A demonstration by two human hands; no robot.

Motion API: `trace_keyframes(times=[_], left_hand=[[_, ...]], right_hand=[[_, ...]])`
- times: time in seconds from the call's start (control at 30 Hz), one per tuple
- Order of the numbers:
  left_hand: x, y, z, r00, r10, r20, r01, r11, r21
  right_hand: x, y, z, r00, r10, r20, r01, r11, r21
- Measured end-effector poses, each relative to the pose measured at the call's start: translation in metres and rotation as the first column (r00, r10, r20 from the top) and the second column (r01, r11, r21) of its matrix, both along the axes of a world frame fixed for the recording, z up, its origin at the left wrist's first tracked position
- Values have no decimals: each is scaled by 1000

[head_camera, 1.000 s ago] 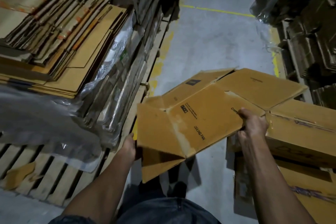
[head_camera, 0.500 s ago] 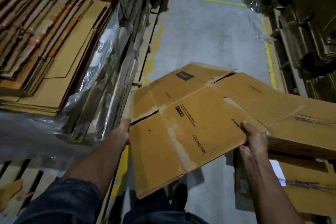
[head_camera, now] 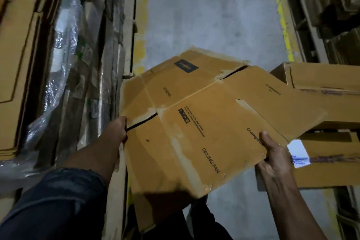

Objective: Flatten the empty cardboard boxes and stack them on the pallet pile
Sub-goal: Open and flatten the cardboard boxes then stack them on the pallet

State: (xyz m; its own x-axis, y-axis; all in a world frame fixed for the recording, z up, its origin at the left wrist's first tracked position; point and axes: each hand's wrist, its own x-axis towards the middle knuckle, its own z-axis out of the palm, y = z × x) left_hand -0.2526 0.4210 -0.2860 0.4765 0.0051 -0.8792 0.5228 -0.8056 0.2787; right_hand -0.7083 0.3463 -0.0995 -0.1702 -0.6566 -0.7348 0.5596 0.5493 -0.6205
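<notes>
Head: unflattened boxes [head_camera: 323,80] beside flattened carton [head_camera: 204,122]

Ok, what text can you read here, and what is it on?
"CEILING FAN": held box, near panel.
"Crompto": same panel, rest hidden by right hand.
Block beside pictograms on that panel: too small.
Dark logo patch and small far-panel print: blurred.
Small print on right flap: unreadable.
White label on right-hand box: blurred.

The flattened box [head_camera: 196,122] spans between the fingers of the left hand [head_camera: 116,130] and right hand [head_camera: 272,154]. The pallet pile [head_camera: 29,64] lies left of the left fingers; more boxes [head_camera: 327,80] lie right of and beyond the right fingers.
</notes>
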Motion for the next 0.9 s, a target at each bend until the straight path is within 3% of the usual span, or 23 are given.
trace_keyframes(times=[0.07,0.13,0.27,0.43,0.53,0.63,0.73,0.9], left_hand=[[-4,-3,-2,985,-6,171,7,1000,-9],[-38,-18,69,931,-103,350,108,994,7],[-59,-42,115,793,-315,521,294,948,125],[-47,-60,118,719,-514,468,495,851,174],[-46,-56,105,680,-607,411,550,794,260],[-75,-37,127,622,-659,423,581,750,316],[-101,-21,131,598,-666,446,576,744,339],[-139,-14,149,574,-589,569,510,801,314]], right_hand=[[-4,9,-6,1000,-28,1,28,998,60],[-2,14,-10,996,-89,-8,89,986,138],[4,16,-15,986,-143,-86,161,954,251],[14,10,-15,977,-78,-198,135,946,294],[15,11,-17,963,-12,-271,99,946,309],[6,17,-28,955,55,-291,54,933,355],[-12,29,-41,954,73,-290,55,909,413],[-51,54,-64,956,-34,-290,174,863,474]])
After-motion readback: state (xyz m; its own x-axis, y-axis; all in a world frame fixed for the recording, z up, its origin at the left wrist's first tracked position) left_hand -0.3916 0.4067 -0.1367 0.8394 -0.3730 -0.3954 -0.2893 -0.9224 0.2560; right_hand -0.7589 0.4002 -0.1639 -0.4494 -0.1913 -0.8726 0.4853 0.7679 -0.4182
